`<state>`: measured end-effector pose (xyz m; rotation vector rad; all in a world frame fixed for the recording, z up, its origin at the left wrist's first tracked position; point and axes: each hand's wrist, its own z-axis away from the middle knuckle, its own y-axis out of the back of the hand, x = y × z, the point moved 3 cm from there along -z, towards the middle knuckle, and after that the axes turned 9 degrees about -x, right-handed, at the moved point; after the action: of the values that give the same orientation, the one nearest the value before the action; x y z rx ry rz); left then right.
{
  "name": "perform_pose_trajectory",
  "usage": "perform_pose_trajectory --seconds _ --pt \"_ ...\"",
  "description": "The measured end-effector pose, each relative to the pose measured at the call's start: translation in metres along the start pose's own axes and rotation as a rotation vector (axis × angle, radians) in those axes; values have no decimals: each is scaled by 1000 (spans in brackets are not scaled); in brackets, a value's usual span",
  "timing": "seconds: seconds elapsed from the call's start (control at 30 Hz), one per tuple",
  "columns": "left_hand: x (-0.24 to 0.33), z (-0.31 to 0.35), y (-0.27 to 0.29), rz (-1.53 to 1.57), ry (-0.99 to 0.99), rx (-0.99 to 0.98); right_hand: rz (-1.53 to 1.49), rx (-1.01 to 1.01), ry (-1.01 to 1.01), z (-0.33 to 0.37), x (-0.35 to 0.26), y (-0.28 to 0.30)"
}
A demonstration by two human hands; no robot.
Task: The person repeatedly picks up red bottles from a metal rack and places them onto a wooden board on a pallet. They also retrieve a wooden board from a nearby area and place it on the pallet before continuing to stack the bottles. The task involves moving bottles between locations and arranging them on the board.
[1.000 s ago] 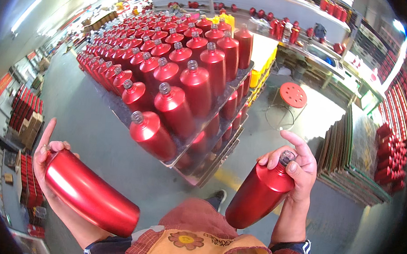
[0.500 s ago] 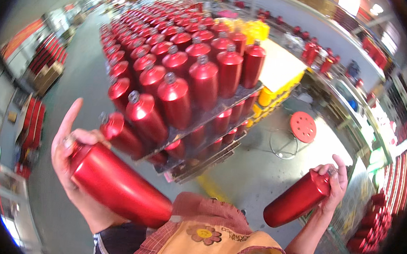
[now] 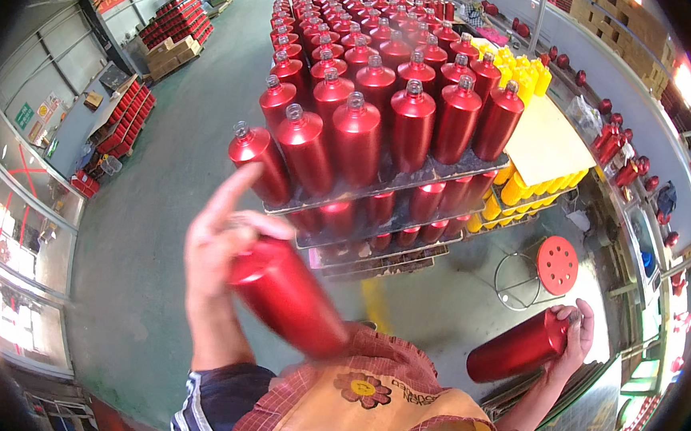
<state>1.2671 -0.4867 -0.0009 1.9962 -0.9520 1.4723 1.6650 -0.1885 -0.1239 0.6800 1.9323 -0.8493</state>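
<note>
One red bottle (image 3: 288,298) is gripped in the left hand (image 3: 219,247); a second bottle (image 3: 516,348) in the right hand (image 3: 580,338); contents hidden.

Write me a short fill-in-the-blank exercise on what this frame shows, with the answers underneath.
1. The left hand holds a bottle coloured ____.
2. With the right hand holding another bottle, the person holds ____ bottles altogether.
3. The round-seated stool stands to the ____ of the stacked red bottles.
4. The orange apron bears a design shaped like a ____.

Missing words: red; two; right; flower.
</note>
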Motion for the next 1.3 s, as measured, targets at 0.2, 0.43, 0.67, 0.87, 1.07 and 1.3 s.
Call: perform_pose_trajectory --seconds 0.2,0.43,0.67,0.87,1.07,1.3 --pt "-86 -34 -90 76 -23 -542 269 432 -99 31 -2 -29" --pt "-147 -29 -215 265 46 -970 386 696 130 166 -11 -23" --pt "-164 44 -385 318 90 -1389 546 1346 298 335 -51 42" --pt "-162 204 -628 494 -40 -1629 803 1503 393 451 -101 209" --pt "-193 383 -860 191 -365 -1661 1079 1682 121 510 -124 383" --pt "-233 474 -980 56 -607 -1723 1168 1735 -67 549 -113 484"
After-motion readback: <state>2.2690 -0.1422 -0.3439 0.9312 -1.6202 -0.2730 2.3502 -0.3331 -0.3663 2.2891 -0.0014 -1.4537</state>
